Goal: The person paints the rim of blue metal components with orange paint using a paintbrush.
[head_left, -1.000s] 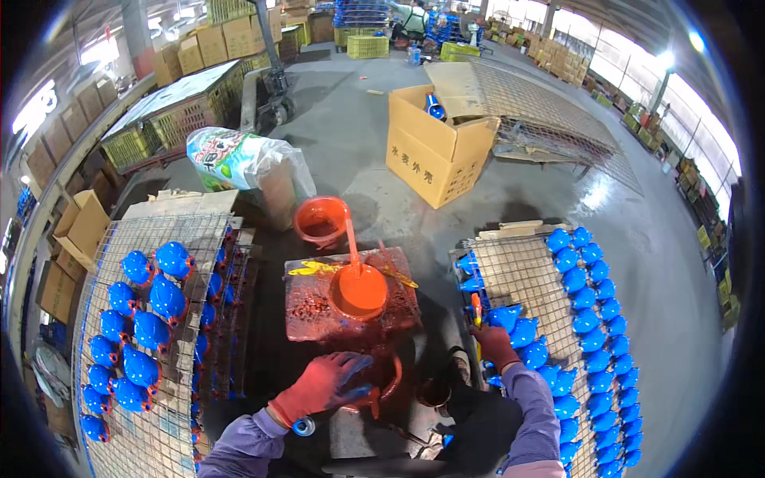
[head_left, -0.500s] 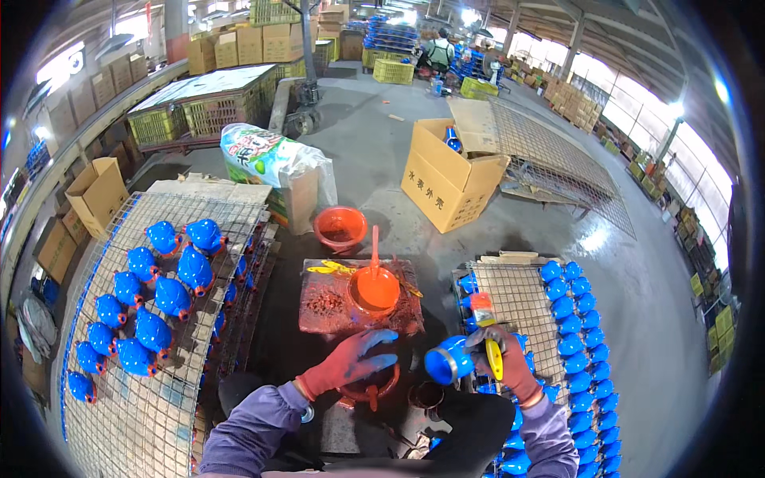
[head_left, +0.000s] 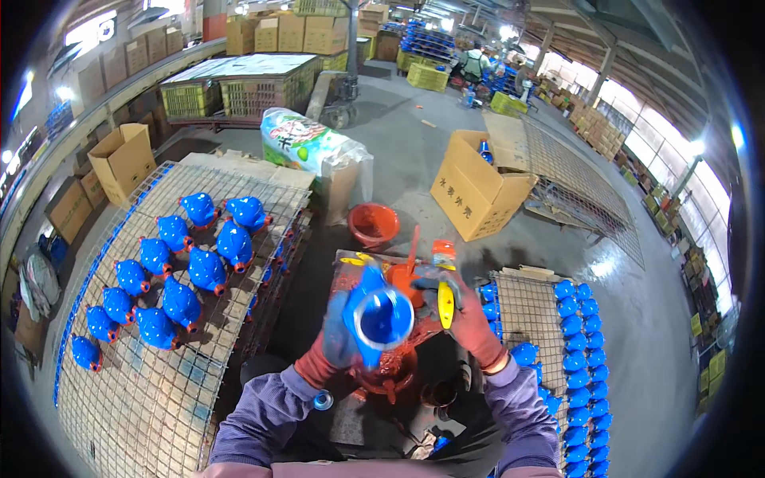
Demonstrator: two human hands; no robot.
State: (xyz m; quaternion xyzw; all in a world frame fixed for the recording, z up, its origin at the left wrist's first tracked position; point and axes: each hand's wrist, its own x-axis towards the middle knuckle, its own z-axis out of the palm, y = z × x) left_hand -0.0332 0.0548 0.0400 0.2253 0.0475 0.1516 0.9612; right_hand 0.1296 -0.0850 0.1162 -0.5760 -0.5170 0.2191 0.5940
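Observation:
My left hand point(head_left: 335, 338), in a red glove with blue-stained fingers, grips a hollow blue housing point(head_left: 384, 320). Its round opening is tilted up and shows the blue inside. A paintbrush point(head_left: 445, 305) with a yellow handle is in my gloved right hand point(head_left: 476, 323), its orange-red bristles pointing up and away. Behind the two hands, a pot of orange-red paint point(head_left: 404, 288) with an upright handle is partly hidden. Lower down, between my knees, sits a red-smeared bucket point(head_left: 396, 374).
On the left, a wire rack point(head_left: 151, 398) carries several blue housings with red ends. Another rack point(head_left: 519, 307) on the right holds rows of blue pieces. Ahead are a red basin point(head_left: 373, 224), a plastic-wrapped sack point(head_left: 307, 143) and an open carton point(head_left: 478, 187). People work far off.
The blue housing has passed from my right hand to my left, moving leftward over the bucket. My right hand, still with the paintbrush, has come in toward the middle. The view has shifted.

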